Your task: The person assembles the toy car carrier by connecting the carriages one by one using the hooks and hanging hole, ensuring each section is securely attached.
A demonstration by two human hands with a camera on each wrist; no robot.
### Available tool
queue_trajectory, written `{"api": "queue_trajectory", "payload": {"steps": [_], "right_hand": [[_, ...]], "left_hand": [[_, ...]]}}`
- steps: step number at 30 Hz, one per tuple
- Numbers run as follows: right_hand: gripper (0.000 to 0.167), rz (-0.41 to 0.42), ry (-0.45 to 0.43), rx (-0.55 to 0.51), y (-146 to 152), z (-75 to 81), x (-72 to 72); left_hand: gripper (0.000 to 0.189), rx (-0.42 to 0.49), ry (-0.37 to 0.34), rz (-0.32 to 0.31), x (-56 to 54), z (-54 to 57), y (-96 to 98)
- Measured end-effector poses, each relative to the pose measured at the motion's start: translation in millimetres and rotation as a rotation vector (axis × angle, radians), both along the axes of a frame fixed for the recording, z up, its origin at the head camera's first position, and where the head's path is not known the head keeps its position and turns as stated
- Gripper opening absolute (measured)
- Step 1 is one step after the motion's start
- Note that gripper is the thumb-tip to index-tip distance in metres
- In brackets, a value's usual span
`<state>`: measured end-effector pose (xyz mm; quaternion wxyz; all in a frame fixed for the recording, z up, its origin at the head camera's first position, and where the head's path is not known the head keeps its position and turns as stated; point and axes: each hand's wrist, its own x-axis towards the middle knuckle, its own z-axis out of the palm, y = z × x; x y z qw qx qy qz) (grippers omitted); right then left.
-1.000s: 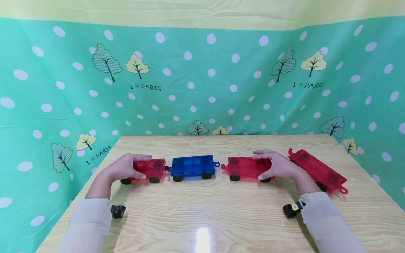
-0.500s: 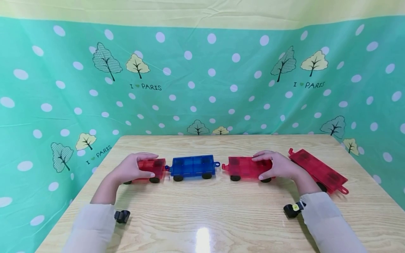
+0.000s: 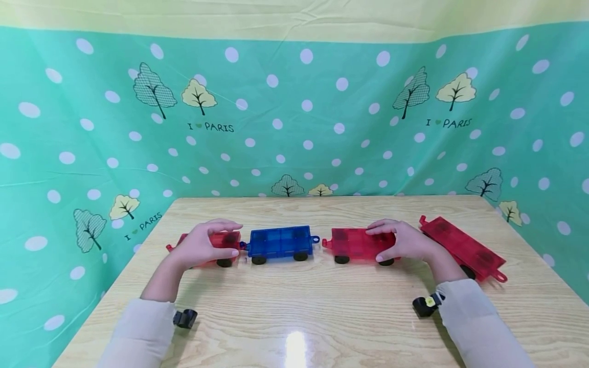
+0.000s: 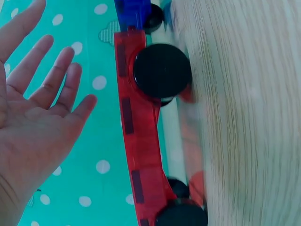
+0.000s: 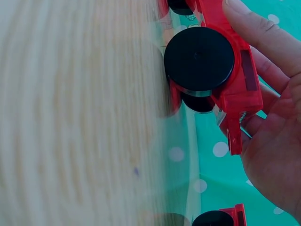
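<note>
My left hand [image 3: 202,246] hovers over the left red toy train car [image 3: 224,239], fingers and thumb apart. In the left wrist view that red car [image 4: 136,146] stands on its wheels beside the spread fingers, not held. A blue toy train car [image 3: 280,241] is joined to its right end by a hook and ring. Further right, my right hand [image 3: 405,243] grips the right end of a second red car [image 3: 349,241] between thumb and fingers. The right wrist view shows the thumb on this red car [image 5: 242,89]. A small gap parts its hook from the blue car's ring.
A third red car [image 3: 465,248] lies at an angle at the right, close behind my right wrist. The wooden table [image 3: 294,301] ends at a green dotted cloth [image 3: 294,153] at the back. A black wrist camera [image 3: 186,318] sits below the left hand.
My left hand has come off the left red car and moved to the right above it, uncovering the car's left end. The right hand and the cars have stayed in place.
</note>
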<state>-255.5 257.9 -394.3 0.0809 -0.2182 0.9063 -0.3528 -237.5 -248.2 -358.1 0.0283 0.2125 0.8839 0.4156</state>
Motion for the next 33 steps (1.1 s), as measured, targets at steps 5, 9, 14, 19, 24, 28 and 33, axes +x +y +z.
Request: {"api": "queue_trajectory", "payload": {"steps": [5,9,14,19,24,28,33], "right_hand": [[0.063,0.001,0.003,0.003,0.1,-0.1,-0.4],[0.062,0.005,0.008,-0.002,0.6,-0.7,-0.8],[0.063,0.009,0.012,-0.001,1.3,-2.1,-1.6],[0.062,0.01,0.002,-0.014,2.1,-3.2,-2.0],[0.062,0.008,-0.007,-0.019,2.0,-3.1,-1.8],[0.062,0.007,-0.009,-0.016,2.2,-2.5,-1.6],[0.062,0.006,-0.013,-0.018,2.3,-1.8,-1.9]], "left_hand": [[0.05,0.041,0.061,-0.014,-0.5,-2.4,8.9],[0.047,0.08,0.123,-0.047,0.1,-4.2,19.9],[0.042,0.113,0.17,-0.079,-0.2,-3.3,34.8],[0.043,0.097,0.16,-0.079,-0.8,-3.6,46.9],[0.045,0.091,0.128,-0.074,-2.0,-4.8,59.4],[0.047,0.056,0.147,-0.095,-4.6,-4.8,69.6],[0.05,0.016,0.131,-0.091,-7.4,-4.0,82.4]]}}
